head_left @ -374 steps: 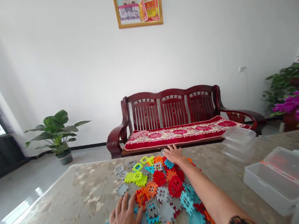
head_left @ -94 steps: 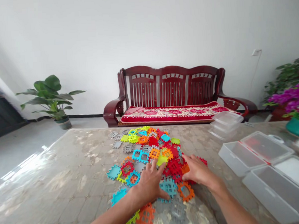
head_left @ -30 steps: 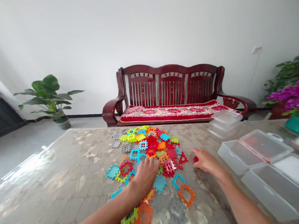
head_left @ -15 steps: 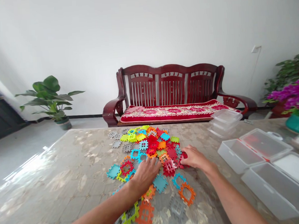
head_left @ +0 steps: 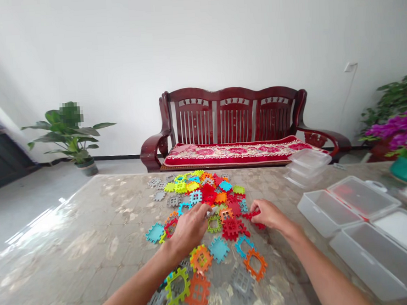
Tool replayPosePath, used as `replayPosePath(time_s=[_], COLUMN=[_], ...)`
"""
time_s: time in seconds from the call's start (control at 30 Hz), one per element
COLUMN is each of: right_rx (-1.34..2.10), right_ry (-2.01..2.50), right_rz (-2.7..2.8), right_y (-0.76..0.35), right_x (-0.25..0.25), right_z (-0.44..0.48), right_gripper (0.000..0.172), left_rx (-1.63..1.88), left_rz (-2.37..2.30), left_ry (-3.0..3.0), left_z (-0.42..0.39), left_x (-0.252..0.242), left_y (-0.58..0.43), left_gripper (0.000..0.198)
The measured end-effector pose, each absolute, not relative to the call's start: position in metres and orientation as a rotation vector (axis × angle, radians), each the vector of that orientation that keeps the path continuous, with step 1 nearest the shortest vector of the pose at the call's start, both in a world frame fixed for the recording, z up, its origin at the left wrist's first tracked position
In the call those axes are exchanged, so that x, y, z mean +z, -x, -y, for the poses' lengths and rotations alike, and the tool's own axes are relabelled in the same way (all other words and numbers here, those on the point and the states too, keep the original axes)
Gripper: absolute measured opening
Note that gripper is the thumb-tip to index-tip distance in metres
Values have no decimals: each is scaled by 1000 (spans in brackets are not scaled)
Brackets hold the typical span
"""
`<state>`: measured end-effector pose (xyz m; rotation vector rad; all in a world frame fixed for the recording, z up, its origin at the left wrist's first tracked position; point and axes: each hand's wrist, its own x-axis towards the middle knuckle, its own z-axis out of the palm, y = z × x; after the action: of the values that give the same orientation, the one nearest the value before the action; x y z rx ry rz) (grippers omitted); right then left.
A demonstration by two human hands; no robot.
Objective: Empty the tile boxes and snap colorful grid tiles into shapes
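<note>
The hands stay apart above a marble-patterned, glass-topped table (head_left: pixel 74 234). The left hand (head_left: pixel 189 229) lies over the heap of plastic lattice tiles (head_left: pixel 206 193); the right hand (head_left: pixel 269 214) touches a red tile (head_left: pixel 254 216) at the heap's right edge, its long axis sideways. Whether either grips, I cannot tell. The tabletop extends well left; open clear plastic boxes (head_left: pixel 351 198) stand right.

Seen from where I sit: a dark red wooden bench (head_left: pixel 232 118) with a red floral cushion (head_left: pixel 224 153) stands against a white wall (head_left: pixel 149 54), and a potted broadleaf plant (head_left: pixel 67 133) stands on the floor to its left. On my right, stacked clear plastic tubs (head_left: pixel 308 167) and open clear hinged boxes (head_left: pixel 363 234) rest on the mottled worktop (head_left: pixel 74 234), with magenta flowers (head_left: pixel 398 133) beyond them.
</note>
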<state>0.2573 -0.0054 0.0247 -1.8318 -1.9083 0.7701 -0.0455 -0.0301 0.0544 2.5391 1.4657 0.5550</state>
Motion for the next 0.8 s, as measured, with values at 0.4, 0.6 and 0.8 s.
replayPosePath(time_s=[0.4,0.6,0.8], right_rx=[1114,847,850], right_ry=[1308,1734,1868], right_rz=[1621,1919,2203], right_y=[-203,-228,-240], right_x=[66,52,44], right_z=[-18,18,76], right_gripper=[37,59,69], left_rx=[1020,694,77], left_rz=[-1702,-1565,-1353], left_ry=[-1981,-2276,-2490], left_z=[-8,37,94], left_x=[73,63,44], left_y=[67,53,28], left_gripper=[39,32,89])
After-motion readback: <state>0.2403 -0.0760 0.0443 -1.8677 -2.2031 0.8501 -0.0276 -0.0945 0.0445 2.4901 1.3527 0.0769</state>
